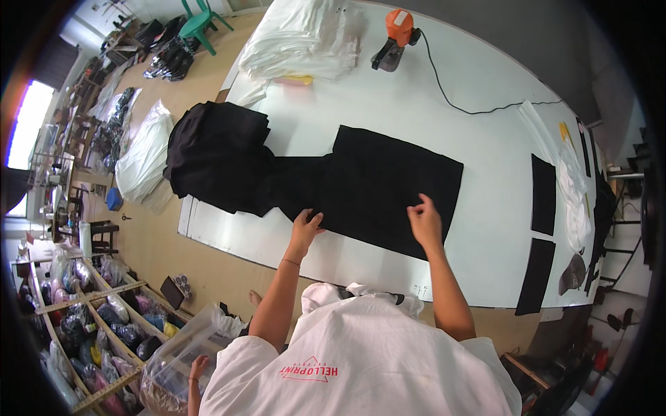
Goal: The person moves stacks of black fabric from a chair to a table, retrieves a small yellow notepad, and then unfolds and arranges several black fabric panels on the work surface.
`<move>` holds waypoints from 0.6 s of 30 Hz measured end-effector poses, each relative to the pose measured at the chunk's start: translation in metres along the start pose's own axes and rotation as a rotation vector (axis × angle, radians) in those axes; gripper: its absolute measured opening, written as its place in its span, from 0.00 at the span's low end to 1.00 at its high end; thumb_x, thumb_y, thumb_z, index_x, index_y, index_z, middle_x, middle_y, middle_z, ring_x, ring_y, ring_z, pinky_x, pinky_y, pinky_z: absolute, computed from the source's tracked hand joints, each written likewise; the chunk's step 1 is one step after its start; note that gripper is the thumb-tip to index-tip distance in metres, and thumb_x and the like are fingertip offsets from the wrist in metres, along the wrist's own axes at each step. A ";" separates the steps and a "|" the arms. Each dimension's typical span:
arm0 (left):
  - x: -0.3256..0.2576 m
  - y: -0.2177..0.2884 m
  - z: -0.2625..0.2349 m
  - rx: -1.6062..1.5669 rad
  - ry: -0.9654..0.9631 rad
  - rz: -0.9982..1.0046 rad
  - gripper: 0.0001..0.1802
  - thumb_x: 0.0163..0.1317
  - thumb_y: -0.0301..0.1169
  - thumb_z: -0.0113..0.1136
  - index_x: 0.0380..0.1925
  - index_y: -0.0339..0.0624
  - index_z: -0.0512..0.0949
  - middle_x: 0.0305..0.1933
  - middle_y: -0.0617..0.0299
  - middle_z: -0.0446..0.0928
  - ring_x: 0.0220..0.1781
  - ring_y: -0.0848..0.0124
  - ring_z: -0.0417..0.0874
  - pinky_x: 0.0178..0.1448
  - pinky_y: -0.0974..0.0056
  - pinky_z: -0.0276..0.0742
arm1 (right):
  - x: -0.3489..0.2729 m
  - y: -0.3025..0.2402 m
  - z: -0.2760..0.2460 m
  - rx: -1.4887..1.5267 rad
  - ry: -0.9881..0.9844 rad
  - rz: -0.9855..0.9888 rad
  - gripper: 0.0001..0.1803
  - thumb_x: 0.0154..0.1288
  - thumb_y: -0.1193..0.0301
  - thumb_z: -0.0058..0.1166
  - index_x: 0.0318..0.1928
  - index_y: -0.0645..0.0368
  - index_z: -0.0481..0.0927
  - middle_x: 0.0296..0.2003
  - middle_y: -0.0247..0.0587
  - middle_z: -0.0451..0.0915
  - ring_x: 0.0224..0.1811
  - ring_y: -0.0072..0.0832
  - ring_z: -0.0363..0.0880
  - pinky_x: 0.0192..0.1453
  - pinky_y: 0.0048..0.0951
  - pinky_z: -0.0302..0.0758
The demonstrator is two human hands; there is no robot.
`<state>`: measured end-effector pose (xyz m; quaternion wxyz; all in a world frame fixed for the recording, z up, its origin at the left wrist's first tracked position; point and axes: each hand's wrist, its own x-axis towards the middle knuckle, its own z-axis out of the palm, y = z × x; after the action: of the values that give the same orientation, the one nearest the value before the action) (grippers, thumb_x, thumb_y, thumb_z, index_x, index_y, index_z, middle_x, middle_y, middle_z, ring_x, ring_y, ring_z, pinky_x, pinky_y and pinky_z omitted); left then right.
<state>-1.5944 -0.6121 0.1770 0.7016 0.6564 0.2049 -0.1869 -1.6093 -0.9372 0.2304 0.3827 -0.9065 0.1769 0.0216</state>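
A black fabric piece (388, 187) lies spread flat on the white table (496, 180). Its left end runs into a thick pile of black cloth (218, 156). At the near edge of the flat piece, my left hand (306, 230) has its fingers bent together and appears to pinch the cloth. Over the right part of the same piece is my right hand (425, 223); its index finger and thumb are apart, the other fingers are bent, and nothing shows in it.
White folded cloth (298, 38) is stacked at the far left, near an orange corded power tool (399, 31). Black strips (543, 194) lie on the right. Wooden compartments (90, 298) hold bagged goods at lower left, where another person's hand (199, 366) shows.
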 end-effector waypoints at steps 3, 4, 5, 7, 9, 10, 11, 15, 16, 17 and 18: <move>-0.001 0.003 0.003 0.053 -0.018 0.003 0.29 0.66 0.35 0.59 0.58 0.22 0.65 0.53 0.47 0.72 0.46 0.67 0.80 0.49 0.63 0.83 | 0.013 0.078 -0.018 -0.226 0.347 0.029 0.28 0.62 0.65 0.60 0.60 0.61 0.70 0.45 0.45 0.79 0.43 0.40 0.81 0.47 0.37 0.76; -0.004 0.004 0.005 -0.064 -0.002 -0.046 0.30 0.66 0.35 0.60 0.59 0.22 0.64 0.54 0.48 0.72 0.47 0.67 0.79 0.51 0.62 0.82 | 0.016 0.089 -0.027 -0.290 0.388 0.065 0.29 0.62 0.64 0.60 0.61 0.62 0.69 0.49 0.49 0.76 0.47 0.43 0.79 0.49 0.40 0.76; -0.007 0.004 0.007 -0.178 0.012 -0.097 0.31 0.65 0.36 0.61 0.59 0.23 0.63 0.55 0.48 0.71 0.48 0.66 0.79 0.54 0.61 0.81 | 0.017 0.095 -0.031 -0.298 0.426 0.193 0.31 0.62 0.62 0.61 0.61 0.63 0.68 0.47 0.51 0.78 0.47 0.45 0.79 0.51 0.40 0.75; -0.018 -0.002 0.018 -0.358 0.029 -0.204 0.34 0.65 0.37 0.62 0.61 0.24 0.60 0.56 0.49 0.70 0.50 0.64 0.78 0.58 0.59 0.79 | 0.029 0.107 -0.042 -0.167 0.271 0.352 0.32 0.61 0.59 0.61 0.60 0.65 0.69 0.45 0.54 0.79 0.49 0.45 0.80 0.53 0.38 0.75; -0.031 -0.019 0.035 -0.494 0.044 -0.303 0.37 0.64 0.38 0.63 0.62 0.26 0.58 0.57 0.50 0.69 0.52 0.63 0.77 0.61 0.57 0.76 | 0.038 0.117 -0.046 -0.042 0.139 0.334 0.31 0.61 0.60 0.61 0.58 0.67 0.70 0.44 0.53 0.80 0.48 0.43 0.80 0.53 0.36 0.75; -0.033 -0.025 0.043 -0.517 -0.062 -0.311 0.40 0.63 0.40 0.64 0.64 0.28 0.54 0.58 0.51 0.67 0.55 0.60 0.76 0.63 0.57 0.75 | 0.042 0.121 -0.047 0.020 0.075 0.323 0.30 0.61 0.60 0.60 0.57 0.68 0.70 0.43 0.53 0.81 0.48 0.43 0.80 0.53 0.36 0.75; -0.033 -0.030 0.054 -0.508 -0.094 -0.332 0.36 0.64 0.41 0.64 0.62 0.31 0.58 0.57 0.52 0.70 0.56 0.60 0.75 0.64 0.56 0.73 | 0.046 0.125 -0.046 0.115 0.067 0.317 0.28 0.61 0.61 0.59 0.56 0.68 0.71 0.43 0.51 0.81 0.48 0.41 0.80 0.53 0.36 0.75; -0.033 -0.040 0.108 -0.493 -0.323 -0.445 0.29 0.65 0.43 0.62 0.59 0.38 0.66 0.59 0.57 0.72 0.61 0.60 0.72 0.69 0.54 0.66 | 0.042 0.090 -0.057 0.817 -0.063 0.529 0.18 0.60 0.68 0.55 0.49 0.66 0.75 0.42 0.42 0.80 0.43 0.33 0.80 0.49 0.35 0.76; -0.035 -0.040 0.124 -0.494 -0.412 -0.479 0.29 0.66 0.44 0.61 0.59 0.38 0.66 0.61 0.58 0.71 0.62 0.61 0.71 0.70 0.54 0.65 | 0.040 0.084 -0.060 0.968 -0.092 0.553 0.18 0.60 0.68 0.56 0.48 0.65 0.75 0.41 0.41 0.80 0.41 0.31 0.79 0.45 0.33 0.77; -0.037 -0.045 0.141 -0.502 -0.427 -0.547 0.28 0.66 0.43 0.60 0.59 0.38 0.67 0.62 0.59 0.71 0.63 0.62 0.71 0.70 0.54 0.64 | 0.041 0.079 -0.062 1.116 -0.127 0.574 0.17 0.59 0.69 0.57 0.46 0.65 0.75 0.40 0.40 0.79 0.38 0.30 0.79 0.40 0.32 0.77; -0.038 -0.050 0.160 -0.511 -0.441 -0.611 0.26 0.67 0.42 0.60 0.59 0.39 0.68 0.62 0.60 0.71 0.63 0.64 0.71 0.70 0.54 0.64 | 0.045 0.072 -0.060 1.186 -0.164 0.581 0.13 0.60 0.70 0.55 0.44 0.63 0.75 0.39 0.40 0.79 0.37 0.28 0.79 0.40 0.32 0.77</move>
<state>-1.6468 -0.7754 0.1637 0.7807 0.3159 0.2744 -0.4642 -1.5974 -1.0400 0.2155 0.8075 -0.4531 0.3663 0.0918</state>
